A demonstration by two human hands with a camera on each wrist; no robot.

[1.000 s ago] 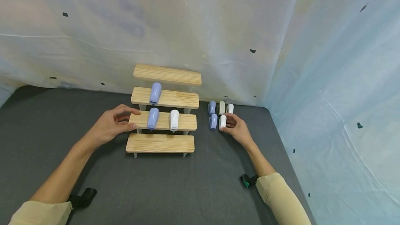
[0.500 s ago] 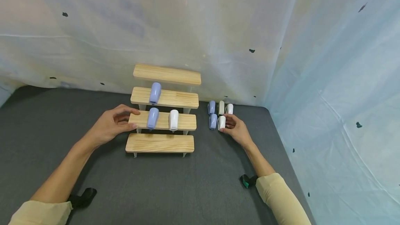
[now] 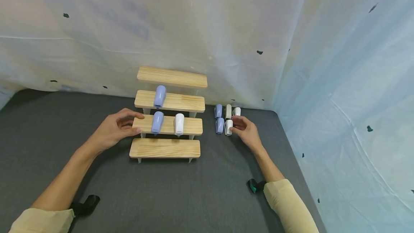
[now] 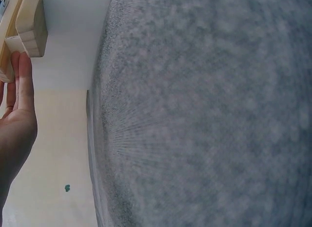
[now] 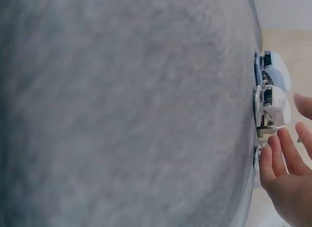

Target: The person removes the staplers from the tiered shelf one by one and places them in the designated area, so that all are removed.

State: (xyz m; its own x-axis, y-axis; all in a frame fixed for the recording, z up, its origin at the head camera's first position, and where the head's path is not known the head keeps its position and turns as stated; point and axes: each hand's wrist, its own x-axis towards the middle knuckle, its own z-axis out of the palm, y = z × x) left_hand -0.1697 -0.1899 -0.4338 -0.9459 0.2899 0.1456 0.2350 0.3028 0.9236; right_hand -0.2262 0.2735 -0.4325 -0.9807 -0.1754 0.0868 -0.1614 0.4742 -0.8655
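At the left, my left hand [image 3: 113, 128] pinches the end of the third step down of a four-step wooden display stand [image 3: 191, 126]. In the left wrist view its fingertips [image 4: 23, 61] lie at the board's end. To the right of the stand, my right hand [image 3: 246, 132] is beside a white mini stapler [image 3: 228, 127] on the dark cloth. The right wrist view shows the thumb and fingers spread apart, close to the white stapler [image 5: 277, 105]. A blue stapler [image 3: 220, 126] stands just left of the white one.
Behind them are another blue stapler [image 3: 218, 111], a cream stapler [image 3: 228, 111] and a white stapler [image 3: 237, 111]. The stand holds blue staplers [image 3: 160, 95] on two steps and a white stapler [image 3: 179, 123]. A pale curtain [image 3: 226, 39] rises behind.
The white stapler by my right hand has shifted slightly left toward the blue one. My right thumb and fingers have loosened from it. The left hand keeps its hold.
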